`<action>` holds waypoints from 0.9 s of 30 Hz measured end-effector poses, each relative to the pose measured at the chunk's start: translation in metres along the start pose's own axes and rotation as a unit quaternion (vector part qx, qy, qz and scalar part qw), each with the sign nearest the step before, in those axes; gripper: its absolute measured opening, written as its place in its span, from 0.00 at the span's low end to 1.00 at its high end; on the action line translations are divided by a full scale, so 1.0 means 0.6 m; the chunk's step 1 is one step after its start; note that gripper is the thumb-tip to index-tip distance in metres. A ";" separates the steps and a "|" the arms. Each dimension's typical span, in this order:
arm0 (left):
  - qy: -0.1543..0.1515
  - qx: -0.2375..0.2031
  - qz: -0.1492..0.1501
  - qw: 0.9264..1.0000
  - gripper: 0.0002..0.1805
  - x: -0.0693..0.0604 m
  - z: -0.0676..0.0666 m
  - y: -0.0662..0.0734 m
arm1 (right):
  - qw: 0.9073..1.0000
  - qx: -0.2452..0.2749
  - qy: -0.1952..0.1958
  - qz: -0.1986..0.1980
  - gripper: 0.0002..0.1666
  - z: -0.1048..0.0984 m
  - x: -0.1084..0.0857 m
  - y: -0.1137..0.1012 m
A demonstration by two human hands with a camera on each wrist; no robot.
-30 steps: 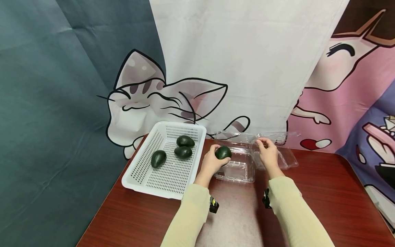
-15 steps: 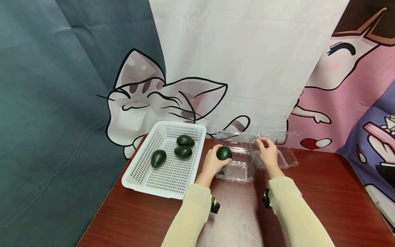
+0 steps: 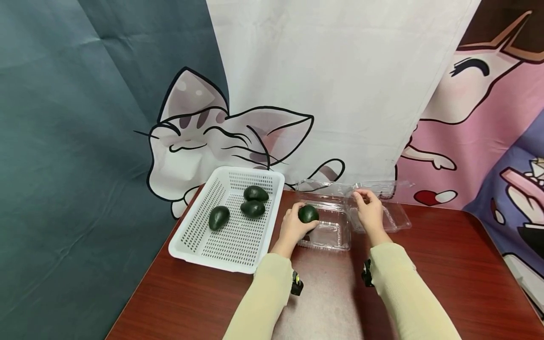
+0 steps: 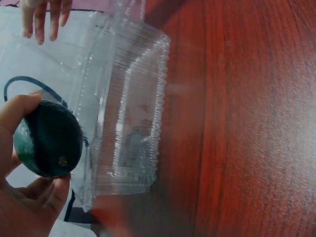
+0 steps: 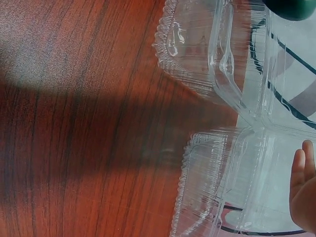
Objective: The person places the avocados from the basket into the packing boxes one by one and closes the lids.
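Observation:
My left hand (image 3: 292, 226) grips a dark green avocado (image 3: 308, 214) between thumb and fingers, above the left half of a clear plastic clamshell box (image 3: 333, 236). In the left wrist view the avocado (image 4: 52, 140) shows its stem end, with the fingers around its sides. My right hand (image 3: 369, 210) is over the box's unfolded lid (image 3: 395, 218). Its fingers (image 5: 298, 168) look fairly straight in the right wrist view; whether they touch the lid, I cannot tell. Several avocados (image 3: 218, 218) lie in a white perforated basket (image 3: 191, 257) to the left.
The reddish-brown wooden table (image 3: 446, 264) extends to the right and front of the box. Behind its far edge hangs a printed cloth (image 3: 340, 94) with cartoon figures. The basket's right rim stands close to my left forearm (image 3: 265, 288).
My left hand, with the avocado in it, has shifted slightly right and then a little lower over the box. My right hand stays where it was.

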State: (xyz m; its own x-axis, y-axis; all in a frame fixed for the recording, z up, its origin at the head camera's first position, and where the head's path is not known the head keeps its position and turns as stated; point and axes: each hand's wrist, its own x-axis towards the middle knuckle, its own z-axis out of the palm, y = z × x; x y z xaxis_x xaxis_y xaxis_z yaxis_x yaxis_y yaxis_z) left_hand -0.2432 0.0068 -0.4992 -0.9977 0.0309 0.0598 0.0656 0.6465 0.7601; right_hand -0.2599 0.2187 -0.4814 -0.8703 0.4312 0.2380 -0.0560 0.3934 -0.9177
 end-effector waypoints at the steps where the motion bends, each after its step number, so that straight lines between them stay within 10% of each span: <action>1: 0.001 0.001 -0.001 1.000 0.37 0.000 0.001 -0.001 | 1.000 0.000 0.000 0.000 0.14 0.000 0.000 0.001; 13: 0.019 0.018 0.002 1.000 0.36 0.001 0.012 -0.005 | 1.000 -0.003 0.003 -0.002 0.14 -0.001 -0.002 0.001; 27: 0.009 0.135 0.023 0.991 0.35 0.001 0.025 -0.003 | 1.000 0.006 0.000 0.003 0.14 -0.001 -0.004 -0.003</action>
State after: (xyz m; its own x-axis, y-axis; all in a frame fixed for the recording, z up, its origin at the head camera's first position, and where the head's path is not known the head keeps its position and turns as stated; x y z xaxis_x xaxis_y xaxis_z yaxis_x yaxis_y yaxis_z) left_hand -0.2444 0.0171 -0.5105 -0.9933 0.0526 0.1031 0.1013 0.8252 0.5556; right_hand -0.2577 0.2175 -0.4801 -0.8708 0.4330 0.2327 -0.0572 0.3809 -0.9229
